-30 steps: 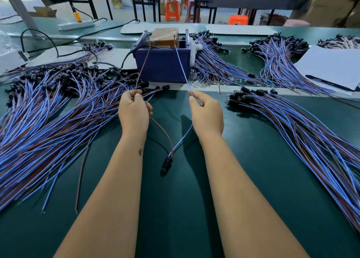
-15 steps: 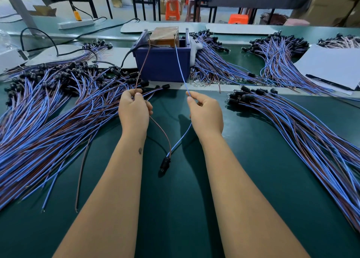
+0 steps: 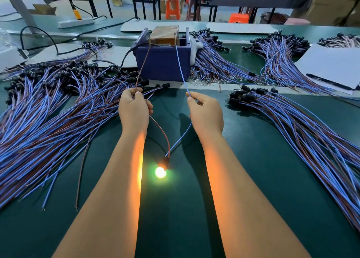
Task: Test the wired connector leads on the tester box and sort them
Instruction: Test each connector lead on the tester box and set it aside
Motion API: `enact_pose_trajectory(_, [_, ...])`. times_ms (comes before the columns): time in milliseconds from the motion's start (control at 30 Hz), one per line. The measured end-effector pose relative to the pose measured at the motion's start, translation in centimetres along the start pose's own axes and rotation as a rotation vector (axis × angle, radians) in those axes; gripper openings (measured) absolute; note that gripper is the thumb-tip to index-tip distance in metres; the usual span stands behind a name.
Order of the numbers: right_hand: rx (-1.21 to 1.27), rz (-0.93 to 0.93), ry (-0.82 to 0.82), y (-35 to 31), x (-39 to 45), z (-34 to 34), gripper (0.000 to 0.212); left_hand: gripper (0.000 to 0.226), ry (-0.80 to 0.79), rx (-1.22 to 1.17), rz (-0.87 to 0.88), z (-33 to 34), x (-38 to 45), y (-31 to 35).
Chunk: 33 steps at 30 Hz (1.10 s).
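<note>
A blue tester box (image 3: 163, 63) with a brown block on top stands at the back middle of the green table. My left hand (image 3: 134, 109) pinches the brown wire (image 3: 143, 63), whose end reaches up to the box top. My right hand (image 3: 206, 111) pinches the blue wire (image 3: 180, 63), which also runs up to the box top. Both wires hang down between my forearms to one black connector (image 3: 164, 162). Its bulb (image 3: 160, 172) glows bright on the mat.
A large heap of blue and brown leads (image 3: 48, 117) covers the left of the table. Another heap (image 3: 302, 131) fans out on the right, with more bundles (image 3: 276, 51) behind. White paper with a pen (image 3: 331, 67) lies at the far right. A power strip (image 3: 76, 22) sits behind.
The bulb on the connector has lit up; it was dark before. The connector lies slightly higher on the mat. My hands have barely moved.
</note>
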State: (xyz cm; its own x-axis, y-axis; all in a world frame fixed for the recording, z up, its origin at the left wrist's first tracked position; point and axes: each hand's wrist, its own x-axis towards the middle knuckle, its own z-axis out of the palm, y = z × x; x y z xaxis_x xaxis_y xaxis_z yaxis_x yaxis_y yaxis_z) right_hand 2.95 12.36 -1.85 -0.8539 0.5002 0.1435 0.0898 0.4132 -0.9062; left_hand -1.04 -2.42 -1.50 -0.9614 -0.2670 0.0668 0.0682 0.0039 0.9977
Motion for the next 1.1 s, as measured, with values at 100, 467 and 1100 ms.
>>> enact_pose_trajectory(100, [0.003, -0.003, 0.004, 0.0, 0.0, 0.0, 0.025, 0.021, -0.004, -0.011, 0.001, -0.1, 0.0, 0.0])
enact_pose_trajectory(467, [0.092, -0.184, 0.047, -0.4, -0.3, 0.4, 0.026, 0.023, -0.073, -0.061, 0.056, 0.7, -1.2, 0.9])
enact_pose_trajectory(1100, [-0.124, -0.283, -0.413, -1.4, -1.7, -0.3, 0.033, 0.024, -0.115, -0.562, -0.164, -0.4, -1.0, 1.7])
